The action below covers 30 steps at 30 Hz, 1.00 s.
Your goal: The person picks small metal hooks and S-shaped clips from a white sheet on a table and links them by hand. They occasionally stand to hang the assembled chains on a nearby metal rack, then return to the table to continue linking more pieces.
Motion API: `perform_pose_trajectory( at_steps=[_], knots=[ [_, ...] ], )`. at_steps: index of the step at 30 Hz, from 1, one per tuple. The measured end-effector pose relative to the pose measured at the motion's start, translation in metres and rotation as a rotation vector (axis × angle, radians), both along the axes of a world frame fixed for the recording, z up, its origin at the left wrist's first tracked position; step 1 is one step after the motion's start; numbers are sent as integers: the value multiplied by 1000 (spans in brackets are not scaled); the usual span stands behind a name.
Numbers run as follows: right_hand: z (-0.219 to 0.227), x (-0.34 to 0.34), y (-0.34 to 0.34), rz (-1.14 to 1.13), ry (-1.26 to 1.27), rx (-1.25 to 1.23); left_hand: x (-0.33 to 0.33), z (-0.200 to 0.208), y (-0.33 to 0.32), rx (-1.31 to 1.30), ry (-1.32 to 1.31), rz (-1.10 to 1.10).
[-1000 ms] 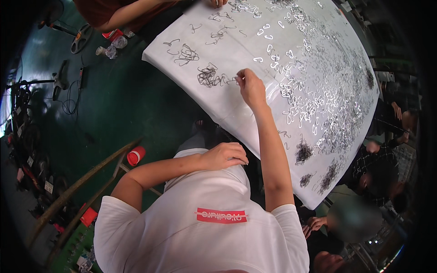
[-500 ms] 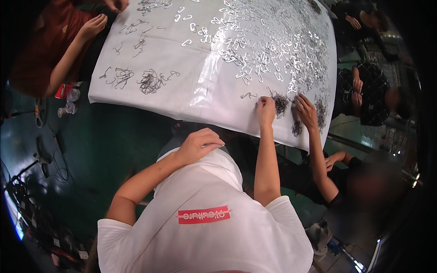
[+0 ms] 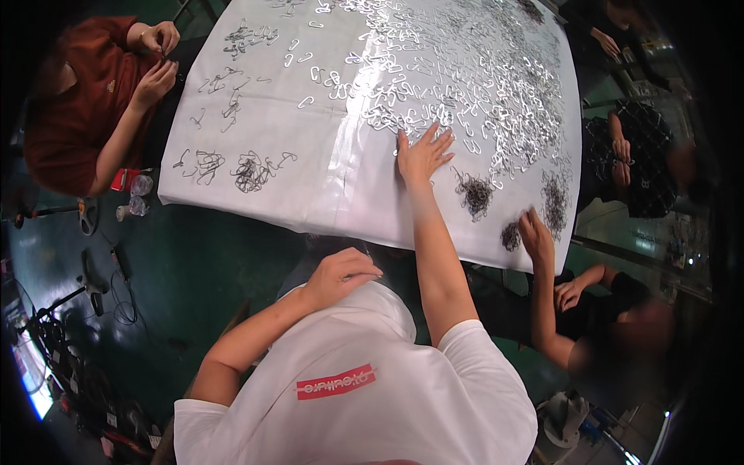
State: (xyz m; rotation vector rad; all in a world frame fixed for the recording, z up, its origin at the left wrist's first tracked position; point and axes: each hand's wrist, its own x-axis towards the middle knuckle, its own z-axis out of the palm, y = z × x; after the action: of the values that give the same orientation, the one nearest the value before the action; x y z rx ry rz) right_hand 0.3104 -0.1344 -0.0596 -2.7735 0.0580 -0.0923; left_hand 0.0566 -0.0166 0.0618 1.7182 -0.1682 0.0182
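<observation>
My right hand reaches forward over the table with its fingers spread. Its fingertips are at the near edge of a broad scatter of shiny bent metal hooks, and nothing is seen held in it. Close to my lap, my left hand is curled, fingers together and thumb alongside; what lies inside it, if anything, is hidden. To the right of my right hand sits a dark heap of hooks. The hooks rest on a table covered in white sheeting.
Darker hooks lie in small piles at the table's left. Beside me on the right, a co-worker's hand is at a small dark pile. Another person sits at the left, with more people along the right side. Cables and stands are on the floor.
My right hand has moved forward and left, away from the dark heap, and its fingers have spread. My left hand stays near my lap. The neighbour's hand has drawn back nearer the table edge.
</observation>
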Motion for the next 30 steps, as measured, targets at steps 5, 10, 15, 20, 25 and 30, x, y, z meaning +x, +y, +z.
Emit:
perform_pose_trajectory(
  at_steps=[5, 10, 15, 20, 25, 30],
  knots=[
    [7, 17, 57, 311, 86, 10, 5, -2, -11, 19, 19, 42],
    [10, 36, 70, 443, 7, 98, 14, -4, -23, -2, 41, 46],
    [5, 130, -48, 20, -87, -7, 26, -13, -32, 20, 6, 11],
    [3, 179, -146, -254, 13, -72, 36, -18, -36, 14, 27, -3],
    [-9, 214, -105, -121, -11, -105, 44, -20, -40, 44, 38, 17],
    [-10, 210, 18, 356, -47, -6, 49, -22, -50, 59, 44, 26]
  ],
)
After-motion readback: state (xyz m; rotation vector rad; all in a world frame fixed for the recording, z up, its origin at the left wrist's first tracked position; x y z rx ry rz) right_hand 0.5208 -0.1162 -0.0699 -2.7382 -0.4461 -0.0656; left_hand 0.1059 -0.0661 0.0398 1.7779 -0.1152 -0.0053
